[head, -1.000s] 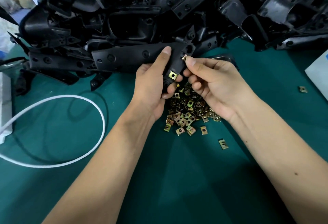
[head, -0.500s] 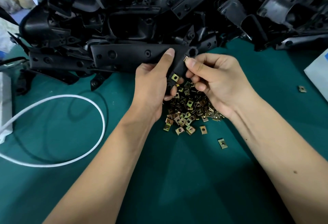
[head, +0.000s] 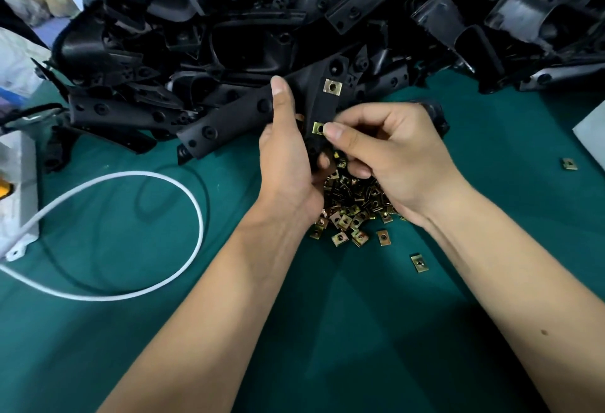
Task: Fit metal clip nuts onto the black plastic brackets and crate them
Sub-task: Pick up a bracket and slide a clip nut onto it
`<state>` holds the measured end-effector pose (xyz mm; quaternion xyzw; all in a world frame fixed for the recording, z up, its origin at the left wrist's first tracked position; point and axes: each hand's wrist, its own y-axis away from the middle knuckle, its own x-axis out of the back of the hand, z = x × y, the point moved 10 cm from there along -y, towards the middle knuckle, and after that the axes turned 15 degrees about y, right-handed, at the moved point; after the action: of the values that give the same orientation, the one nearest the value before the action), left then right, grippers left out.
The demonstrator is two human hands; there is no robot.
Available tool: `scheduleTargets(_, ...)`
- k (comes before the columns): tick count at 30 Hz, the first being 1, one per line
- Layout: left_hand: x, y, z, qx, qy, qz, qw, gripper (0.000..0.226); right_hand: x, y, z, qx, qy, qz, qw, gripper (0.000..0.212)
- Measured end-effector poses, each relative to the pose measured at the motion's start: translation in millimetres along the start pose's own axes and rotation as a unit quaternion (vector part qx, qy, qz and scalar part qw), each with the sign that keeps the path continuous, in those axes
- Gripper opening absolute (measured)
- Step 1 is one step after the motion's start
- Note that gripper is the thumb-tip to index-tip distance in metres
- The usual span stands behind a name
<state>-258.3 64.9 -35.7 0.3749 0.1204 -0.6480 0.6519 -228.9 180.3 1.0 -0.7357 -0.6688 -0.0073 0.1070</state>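
My left hand (head: 288, 154) grips the black bracket (head: 262, 111), its clip tab running upright. My right hand (head: 386, 147) presses the lower clip nut (head: 318, 128) leftward onto the tab; the upper clip nut (head: 332, 87) sits seated above.

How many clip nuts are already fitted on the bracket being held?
2: an upper clip nut near the bracket top, a lower clip nut by the right hand thumb. Others may be hidden.
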Motion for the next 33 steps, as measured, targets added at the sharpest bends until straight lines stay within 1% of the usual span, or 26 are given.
scheduleTargets(3,1,0,-6,0.016,0.019,-0.003,1.0,0.054,-3,2,-1,0.015,0.008,0.01,1.0,0.01)
scheduleTargets(5,3,0,-7,0.012,0.034,0.006,0.999,0.054,-4,5,0,0.018,0.017,0.028,0.999,0.01)
scheduleTargets(8,10,-1,-6,-0.012,0.024,0.037,0.999,0.057,-6,9,6,0.01,0.028,0.047,0.998,0.01)
scheduleTargets(13,13,-1,-3,-0.059,0.018,0.053,0.997,0.052,-8,10,11,-0.008,0.018,0.056,0.998,0.01)
scheduleTargets(19,8,-5,-3,-0.061,0.004,0.032,0.998,0.052,-7,7,11,0.001,-0.014,0.057,0.998,0.016)
scheduleTargets(23,5,-8,4,-0.079,-0.022,0.017,0.996,0.054,-5,7,7,0.007,0.003,0.063,0.998,0.014)
scheduleTargets(25,2,-7,10,-0.107,-0.031,0.002,0.994,0.055,-2,7,0,0.011,0.015,0.064,0.998,0.015)
scheduleTargets(26,-1,-4,15,-0.131,-0.036,-0.01,0.991,0.056,0,7,-4,0.016,0.027,0.065,0.997,0.023)
scheduleTargets(28,-8,3,24,-0.191,-0.075,-0.017,0.979,0.062,3,9,-10,0.018,0.051,0.084,0.995,0.046)
scheduleTargets(29,-10,6,29,-0.223,-0.107,-0.009,0.969,0.065,5,11,-11,0.011,0.051,0.102,0.993,0.053)
scheduleTargets(30,-14,10,33,-0.252,-0.136,-0.002,0.958,0.066,10,14,-11,0.002,0.039,0.122,0.992,0.056)
scheduleTargets(31,-19,14,35,-0.277,-0.158,-0.002,0.948,0.066,15,17,-11,-0.008,0.022,0.142,0.99,0.054)
scheduleTargets(33,-37,24,33,-0.32,-0.203,-0.026,0.925,0.063,34,26,-11,-0.028,-0.008,0.19,0.981,0.034)
